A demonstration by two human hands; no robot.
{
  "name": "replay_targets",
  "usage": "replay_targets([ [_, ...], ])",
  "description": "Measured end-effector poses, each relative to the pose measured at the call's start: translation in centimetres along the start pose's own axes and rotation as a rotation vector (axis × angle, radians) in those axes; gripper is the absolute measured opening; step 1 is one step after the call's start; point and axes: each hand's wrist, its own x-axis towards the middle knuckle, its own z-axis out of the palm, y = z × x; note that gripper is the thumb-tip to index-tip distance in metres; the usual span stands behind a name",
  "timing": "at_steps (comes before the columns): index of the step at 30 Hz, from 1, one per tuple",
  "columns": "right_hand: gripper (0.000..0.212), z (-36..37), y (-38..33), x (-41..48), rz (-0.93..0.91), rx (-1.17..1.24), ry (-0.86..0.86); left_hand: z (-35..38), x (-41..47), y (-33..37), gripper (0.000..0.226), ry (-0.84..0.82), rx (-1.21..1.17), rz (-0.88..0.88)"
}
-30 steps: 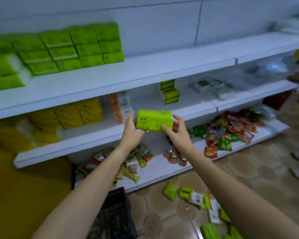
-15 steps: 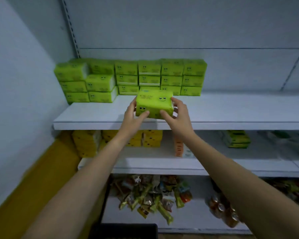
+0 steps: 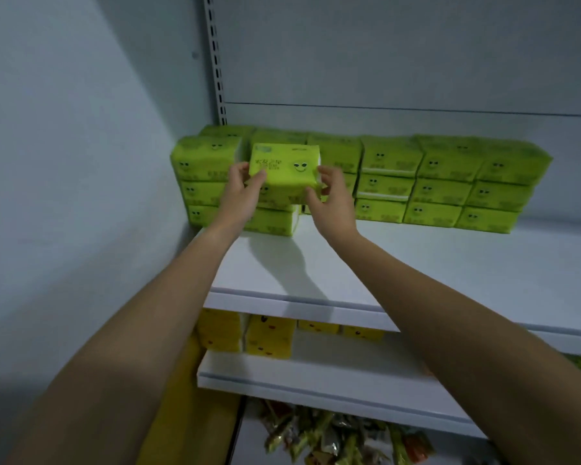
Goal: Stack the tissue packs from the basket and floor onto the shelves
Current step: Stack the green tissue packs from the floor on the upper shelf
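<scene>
1 tissue pack sits between left hand and right hand, both gripping its ends

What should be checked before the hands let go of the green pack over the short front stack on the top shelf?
1. Grip: left hand and right hand hold the green pack by its ends: ok.
2. Position: the pack is over the front stack: ok.
3. Contact: whether it already rests on that stack, since the fingers hide its underside: cannot tell.
4. Level: the pack's top looks roughly flat: ok.
5. Neighbours: the back row of packs stands in tidy columns: ok.
</scene>
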Motion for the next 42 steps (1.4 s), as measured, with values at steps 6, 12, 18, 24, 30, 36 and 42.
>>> replay_targets([
  [6, 0.033, 3.9, 0.8, 3.6, 0.039, 0.0, 0.003, -0.2, 4.7, -1.0, 0.037, 0.087, 0.349, 0.138],
  [12, 0.038, 5.1, 2.6, 3.4, -0.07, -0.035, -0.036, 0.0, 5.6, -3.5, 0.036, 0.403, 0.936, 0.517],
  [18, 0.053, 5.0, 3.2, 3.0, -0.192, -0.147, -0.163, 0.4, 4.6, -4.3, 0.038, 0.427, 1.004, 0.465],
  [24, 0.049, 2.4, 3.9, 0.5, -0.225, -0.247, -0.222, 0.9, 1.5, -4.1, 0.042, 0.389, 0.931, 0.369],
  [30, 0.051, -4.5, 5.7, -4.4, -0.223, -0.53, -0.327, 3.7, -4.8, -3.7, 0.043, 0.163, 0.916, 0.347],
  [36, 0.059, -15.8, 8.8, -13.8, -0.171, -0.675, -0.343, 12.1, -14.6, -3.2, 0.055, -0.236, 0.872, 0.409],
  [42, 0.053, -31.3, 13.1, -28.3, 0.077, -0.757, -0.16, 24.7, -31.2, -2.4, 0.055, -0.615, 0.831, 0.503],
])
